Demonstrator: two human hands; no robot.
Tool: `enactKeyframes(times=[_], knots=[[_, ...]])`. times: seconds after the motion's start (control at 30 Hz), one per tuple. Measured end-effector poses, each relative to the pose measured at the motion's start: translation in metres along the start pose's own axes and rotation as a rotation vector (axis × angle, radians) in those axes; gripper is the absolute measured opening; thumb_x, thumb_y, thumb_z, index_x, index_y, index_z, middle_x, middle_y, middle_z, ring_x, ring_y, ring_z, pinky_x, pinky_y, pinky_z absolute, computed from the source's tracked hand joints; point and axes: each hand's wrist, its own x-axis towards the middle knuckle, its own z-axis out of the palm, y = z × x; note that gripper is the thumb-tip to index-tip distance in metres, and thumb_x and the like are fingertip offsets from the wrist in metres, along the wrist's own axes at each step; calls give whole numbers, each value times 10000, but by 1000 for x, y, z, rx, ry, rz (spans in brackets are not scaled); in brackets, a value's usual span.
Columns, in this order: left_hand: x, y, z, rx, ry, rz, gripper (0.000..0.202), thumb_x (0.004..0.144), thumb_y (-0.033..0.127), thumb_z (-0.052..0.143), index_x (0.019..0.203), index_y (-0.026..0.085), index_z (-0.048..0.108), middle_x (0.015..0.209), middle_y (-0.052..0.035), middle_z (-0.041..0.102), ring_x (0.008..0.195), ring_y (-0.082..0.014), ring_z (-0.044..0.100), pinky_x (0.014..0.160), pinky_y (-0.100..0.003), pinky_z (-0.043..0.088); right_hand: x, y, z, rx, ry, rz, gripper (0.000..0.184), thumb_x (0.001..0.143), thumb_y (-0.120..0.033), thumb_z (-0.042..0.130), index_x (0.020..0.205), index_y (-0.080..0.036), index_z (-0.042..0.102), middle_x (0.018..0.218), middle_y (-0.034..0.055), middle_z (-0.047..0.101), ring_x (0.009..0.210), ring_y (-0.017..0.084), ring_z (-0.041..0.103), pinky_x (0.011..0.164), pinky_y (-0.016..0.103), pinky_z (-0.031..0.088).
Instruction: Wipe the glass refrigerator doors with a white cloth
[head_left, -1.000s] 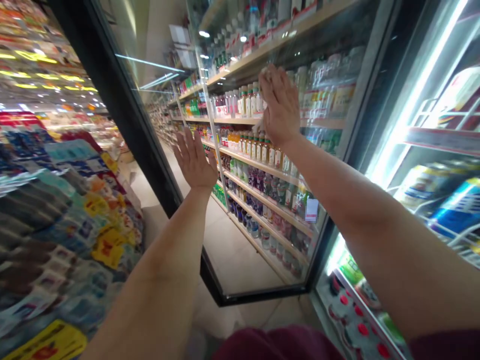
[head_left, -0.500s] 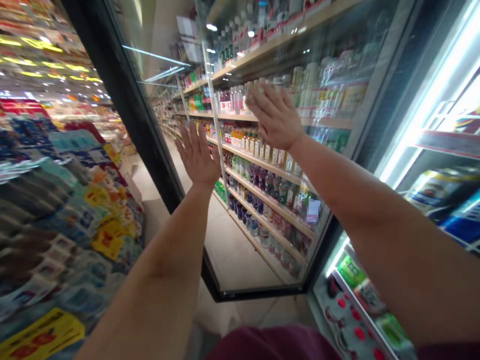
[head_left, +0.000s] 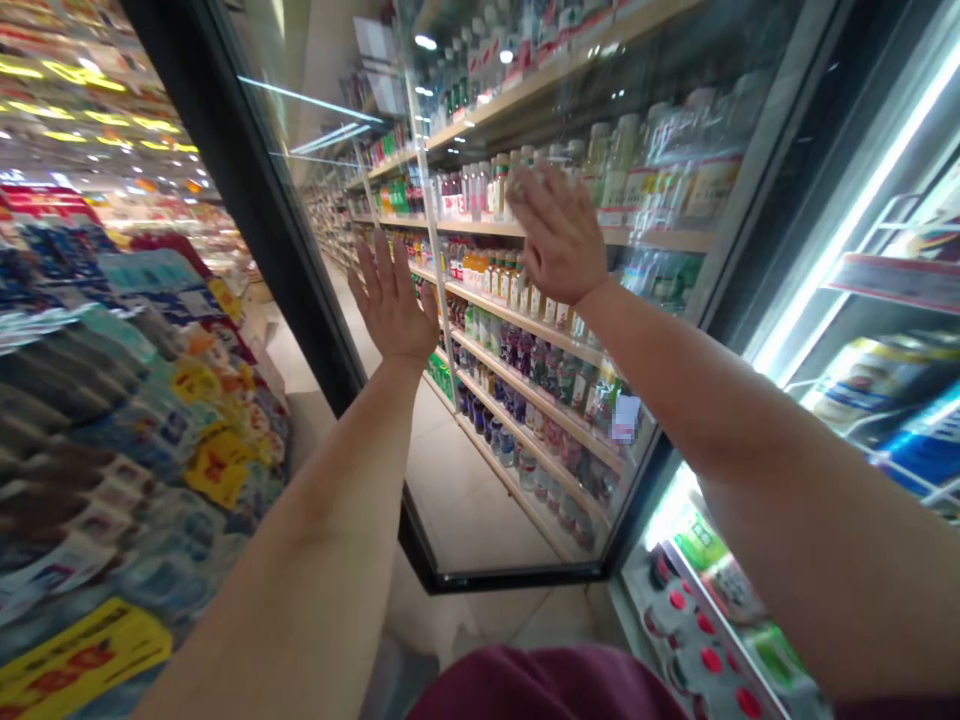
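An open glass cooler door (head_left: pixel 480 520) in a black frame (head_left: pixel 262 220) stands in front of me. My left hand (head_left: pixel 397 305) is raised with its fingers spread, palm toward the left part of the glass. Higher and further right, my right hand (head_left: pixel 562 230) is also held flat toward the pane with its fingers stretched out. Whether either palm touches the glass or hovers just short of it, I cannot tell. Neither hand holds anything. Through the door show shelves of bottled drinks (head_left: pixel 517 285).
At right is the lit cooler, with cans (head_left: pixel 862 380) on a rack and red-capped bottles (head_left: pixel 709 660) low down. A stand of packaged goods (head_left: pixel 165 400) with yellow price signs (head_left: pixel 82 660) fills the left. Tiled floor (head_left: pixel 300 420) runs between stand and door.
The view has shifted slightly. Both hands stay raised and flat at the glass; the left sits a touch higher in view, the right slightly further right. The door looks much the same.
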Motion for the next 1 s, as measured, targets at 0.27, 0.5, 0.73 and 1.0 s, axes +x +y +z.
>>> enactKeyframes(times=[0.27, 0.5, 0.73, 1.0], knots=[[0, 1, -1, 67, -17, 27, 850, 1029, 654, 131, 1597, 49, 311, 1694, -113, 183, 1581, -248, -38, 1292, -471, -84, -7, -5, 9, 28, 92, 143, 604, 977, -279, 319, 1569, -212, 417, 1657, 25, 336, 1569, 290, 229, 1284, 616, 167], [-1, 1, -1, 24, -20, 12, 872, 1009, 696, 150, 1605, 78, 303, 1695, -108, 186, 1582, -238, -42, 1290, -464, -101, -20, -5, 10, 63, -151, -259, 634, 929, -222, 440, 1558, -296, 414, 1654, -21, 355, 1567, 245, 245, 1293, 567, 180], [0, 4, -4, -6, -39, -25, 821, 1001, 681, 201, 1621, 149, 294, 1701, -57, 169, 1574, -218, -49, 1296, -413, -121, -22, -11, 19, 15, 160, 249, 624, 954, -233, 341, 1575, -221, 405, 1652, 61, 352, 1567, 297, 238, 1269, 632, 168], [0, 7, -3, 10, -22, -26, 931, 972, 720, 94, 1595, 67, 323, 1686, -40, 176, 1477, -147, -279, 1281, -392, -108, -26, -17, 13, 115, -133, -158, 643, 919, -211, 422, 1544, -361, 435, 1634, -61, 382, 1548, 233, 301, 1303, 555, 193]])
